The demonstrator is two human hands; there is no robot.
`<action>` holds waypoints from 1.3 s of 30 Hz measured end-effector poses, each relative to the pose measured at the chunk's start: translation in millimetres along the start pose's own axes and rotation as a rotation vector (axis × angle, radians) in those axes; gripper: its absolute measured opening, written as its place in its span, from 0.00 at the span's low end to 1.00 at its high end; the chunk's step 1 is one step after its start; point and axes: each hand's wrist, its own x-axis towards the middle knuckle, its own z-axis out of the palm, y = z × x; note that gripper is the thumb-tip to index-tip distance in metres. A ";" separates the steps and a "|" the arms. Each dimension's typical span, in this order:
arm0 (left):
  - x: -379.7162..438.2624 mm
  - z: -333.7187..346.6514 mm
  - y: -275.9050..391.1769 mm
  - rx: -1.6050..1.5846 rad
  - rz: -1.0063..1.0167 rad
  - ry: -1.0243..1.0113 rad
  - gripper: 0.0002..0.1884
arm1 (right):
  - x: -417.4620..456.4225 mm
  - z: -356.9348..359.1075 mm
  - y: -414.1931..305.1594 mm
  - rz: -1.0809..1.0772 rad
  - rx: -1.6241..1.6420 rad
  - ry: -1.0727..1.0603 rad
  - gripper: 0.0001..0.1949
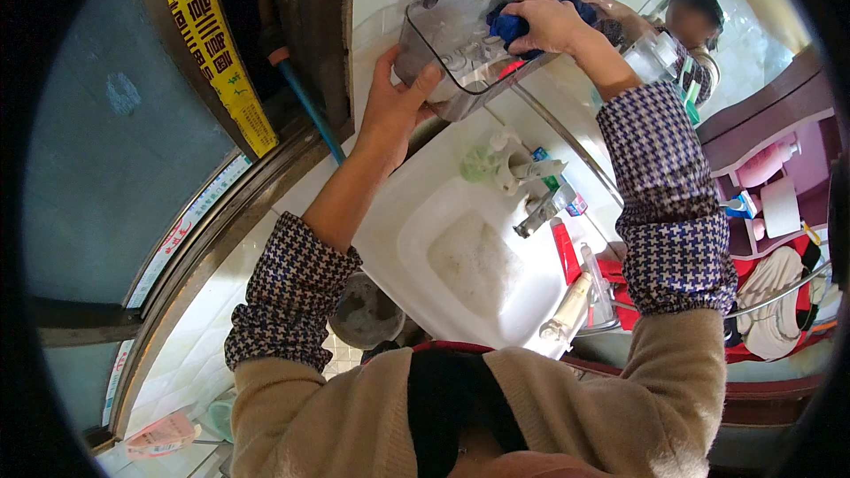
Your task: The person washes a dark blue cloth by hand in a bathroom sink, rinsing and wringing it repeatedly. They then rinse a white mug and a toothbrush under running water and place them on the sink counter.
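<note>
A clear grey plastic bin [458, 30] is up against the tiled wall, above the washbasin. My left hand [395, 99] grips its near left corner, with the thumb on the outer wall below the rim. At the bin's right end, my right hand [554, 25] holds a bunched dark blue cloth [510, 28]. The cloth is at the bin's rim and inner side; my fingers hide part of it. Something red [511, 69] shows near the bin's right lower edge. Below is the white washbasin [415, 232], whose bottom looks wet and greyish, with a metal faucet [548, 209].
A metal rail [564, 136] runs along the wall beneath the bin. Red [564, 252] and cream [570, 305] tubes lie on the basin's right rim. A bucket [367, 311] stands below left. The mirror [750, 26] and purple shelf [727, 176] are at right, a door frame [219, 212] left.
</note>
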 end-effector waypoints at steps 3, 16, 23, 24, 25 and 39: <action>-3.3 -4.1 1.9 0.035 0.008 0.016 0.39 | 11.8 -34.5 -26.0 -0.298 0.388 -0.093 0.21; -5.3 1.0 4.6 0.042 -0.022 -0.005 0.40 | 18.2 -43.7 -39.9 -0.422 0.601 -0.203 0.07; -12.0 7.0 10.8 0.160 -0.028 0.054 0.38 | -2.3 -75.1 1.1 0.153 1.139 0.186 0.08; -13.5 11.4 11.8 0.168 -0.030 0.062 0.37 | -8.0 -73.0 6.0 0.209 1.235 0.214 0.09; -13.9 10.2 11.4 0.196 -0.001 0.084 0.36 | -10.7 -69.7 6.5 0.211 1.314 0.209 0.09; -45.3 19.1 44.9 0.341 0.359 -0.076 0.10 | -32.0 -107.9 -96.9 -0.037 1.686 -0.120 0.11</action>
